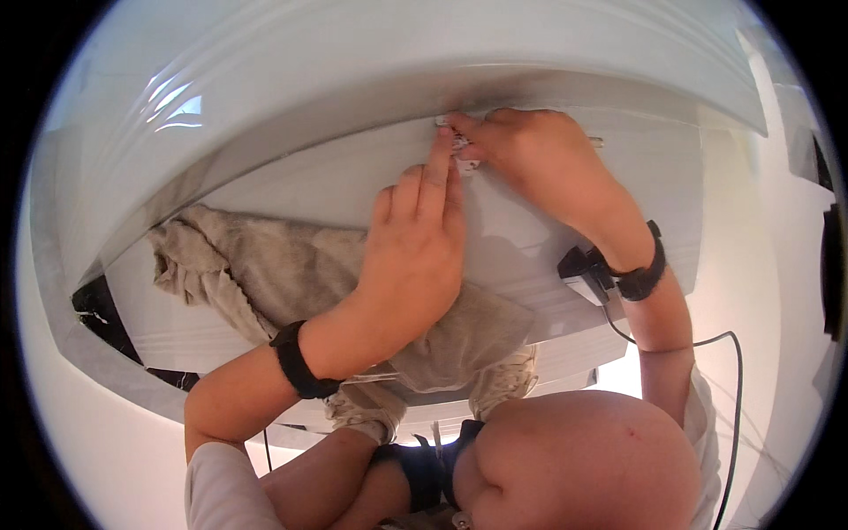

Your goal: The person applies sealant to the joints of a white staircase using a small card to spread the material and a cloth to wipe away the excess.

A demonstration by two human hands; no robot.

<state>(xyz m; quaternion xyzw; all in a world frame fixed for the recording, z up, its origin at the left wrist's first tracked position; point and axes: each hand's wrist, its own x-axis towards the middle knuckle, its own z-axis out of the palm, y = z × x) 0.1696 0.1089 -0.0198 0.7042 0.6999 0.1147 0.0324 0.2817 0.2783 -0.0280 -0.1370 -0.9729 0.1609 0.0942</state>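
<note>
Touching small white, dark-marked piece (pixel 460 144) beyond crumpled grey-brown cloth (pixel 296 256) with bare left hand (pixel 415 238) and bare right hand (pixel 543 163), likely to steady it; cannot tell whether clamped by either.

This looks like a plain indoor room; whether it belongs to a home, shop or office cannot be told. A glossy pale wall (pixel 291 79) runs across the top of the frame, meeting what seems a smooth light-grey floor (pixel 521 256), with black patches (pixel 108 320) at the left.
</note>
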